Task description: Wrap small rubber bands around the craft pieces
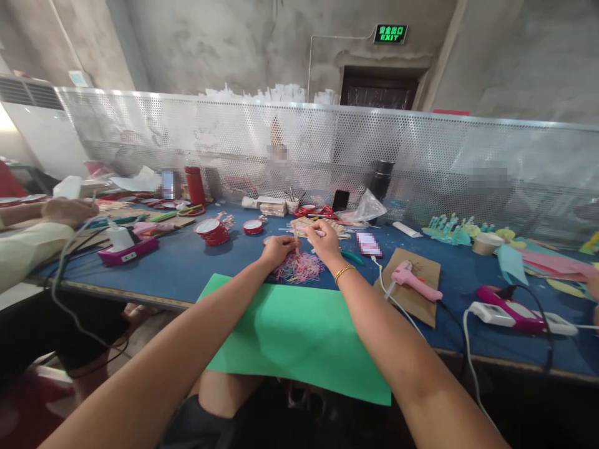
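Note:
My left hand (pixel 279 251) is closed round the lower part of a small flat wooden stick (pixel 296 238) that stands roughly upright. Beside it, my right hand (pixel 324 238) grips a pale pink pen-like tool (pixel 320 232), its tip pointing left towards the stick. Whether tip and stick touch, I cannot tell. Just below both hands lies a tangled heap of thin multicoloured strands (pixel 302 269). A green sheet (pixel 299 337) hangs over the table's front edge under my forearms.
Stacked red-rimmed round discs (pixel 211 231) stand left. To the right, a pink glue gun (pixel 415 280) rests on cardboard (pixel 428 310), near a purple power strip (pixel 512 310) with cables. A phone (pixel 369 244) lies behind. A co-worker's hand (pixel 68 211) is far left.

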`<state>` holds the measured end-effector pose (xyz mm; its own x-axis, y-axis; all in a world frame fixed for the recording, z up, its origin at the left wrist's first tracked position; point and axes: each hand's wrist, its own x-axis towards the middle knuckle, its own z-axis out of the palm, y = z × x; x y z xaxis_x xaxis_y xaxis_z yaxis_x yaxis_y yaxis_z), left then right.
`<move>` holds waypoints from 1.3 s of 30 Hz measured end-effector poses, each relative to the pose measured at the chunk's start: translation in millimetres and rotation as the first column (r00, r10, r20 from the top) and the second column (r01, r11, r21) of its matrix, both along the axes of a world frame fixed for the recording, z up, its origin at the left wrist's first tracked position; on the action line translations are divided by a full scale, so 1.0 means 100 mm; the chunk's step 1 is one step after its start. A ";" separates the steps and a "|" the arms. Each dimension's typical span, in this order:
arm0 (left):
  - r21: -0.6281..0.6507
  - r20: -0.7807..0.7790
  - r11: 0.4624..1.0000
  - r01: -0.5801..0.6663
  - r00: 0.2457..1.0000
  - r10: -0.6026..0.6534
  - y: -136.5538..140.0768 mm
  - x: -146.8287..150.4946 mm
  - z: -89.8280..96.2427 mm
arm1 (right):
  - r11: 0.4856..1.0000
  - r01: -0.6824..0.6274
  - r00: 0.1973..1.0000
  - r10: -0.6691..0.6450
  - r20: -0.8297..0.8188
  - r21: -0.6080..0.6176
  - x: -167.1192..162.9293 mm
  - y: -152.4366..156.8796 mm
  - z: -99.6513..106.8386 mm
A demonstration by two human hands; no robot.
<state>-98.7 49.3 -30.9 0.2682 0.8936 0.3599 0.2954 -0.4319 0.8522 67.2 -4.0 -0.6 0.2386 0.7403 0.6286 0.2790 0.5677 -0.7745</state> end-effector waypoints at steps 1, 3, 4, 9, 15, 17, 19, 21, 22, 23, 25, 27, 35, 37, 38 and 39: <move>-0.005 0.004 1.000 0.004 1.000 -0.004 0.01 0.00 -0.01 | 1.000 0.001 1.000 -0.001 -0.008 -0.011 0.00 0.00 0.00; -0.017 0.008 1.000 0.005 1.000 -0.005 0.01 0.00 -0.01 | 0.999 0.000 0.999 -0.001 -0.035 -0.032 0.01 0.01 -0.01; -0.022 0.005 1.000 0.001 1.000 -0.001 0.01 0.00 -0.01 | 0.999 -0.002 0.999 0.000 -0.051 -0.034 0.01 0.01 -0.01; -0.013 -0.003 1.000 -0.019 1.000 0.019 -0.02 0.01 0.03 | 1.000 -0.014 1.000 0.014 -0.013 0.015 0.00 0.00 0.01; -0.010 -0.011 1.000 -0.014 1.000 0.014 0.02 -0.01 0.00 | 1.000 0.020 1.000 -0.020 -0.022 -0.014 0.00 0.00 0.01; -0.012 -0.003 1.000 -0.006 1.000 0.006 0.04 -0.01 -0.02 | 0.999 0.015 0.999 -0.016 -0.047 -0.029 0.00 0.00 0.01; -0.014 0.007 1.000 -0.005 1.000 0.005 0.06 -0.01 -0.04 | 1.000 0.013 0.999 -0.014 -0.039 -0.022 0.00 -0.03 0.02; -0.010 0.016 1.000 -0.003 1.000 0.003 0.06 -0.01 -0.05 | 1.000 0.010 1.000 -0.010 -0.010 -0.005 -0.02 -0.06 0.04; -0.008 0.019 1.000 0.000 1.000 0.000 0.06 -0.01 -0.04 | 1.000 0.003 1.000 -0.003 0.004 -0.001 -0.02 -0.07 0.04; -0.007 0.020 1.000 0.002 1.000 -0.002 0.05 0.00 -0.04 | 1.000 -0.006 1.000 0.006 0.016 0.000 -0.02 -0.08 0.05; -0.009 0.015 1.000 0.001 1.000 -0.001 0.03 0.00 -0.02 | 1.000 -0.014 1.000 0.014 0.026 -0.007 -0.02 -0.07 0.04; -0.015 0.010 1.000 -0.009 1.000 0.009 0.00 0.01 0.00 | 1.000 0.005 1.000 -0.004 0.015 -0.014 -0.01 -0.04 0.02; -0.009 0.002 1.000 -0.017 1.000 0.017 -0.02 0.01 0.02 | 1.000 -0.007 1.000 0.007 0.002 -0.003 -0.02 -0.06 0.02; 0.001 0.005 1.000 -0.018 1.000 0.018 -0.01 0.01 0.01 | 1.000 -0.020 1.000 0.020 0.016 0.006 -0.02 -0.07 0.03; 0.002 0.008 1.000 -0.020 1.000 0.020 0.00 0.01 0.00 | 1.000 -0.019 1.000 0.019 0.008 0.003 -0.02 -0.07 0.03; -0.001 0.008 1.000 -0.022 1.000 0.022 0.01 0.01 0.00 | 1.000 -0.014 1.000 0.014 -0.004 -0.002 -0.02 -0.06 0.02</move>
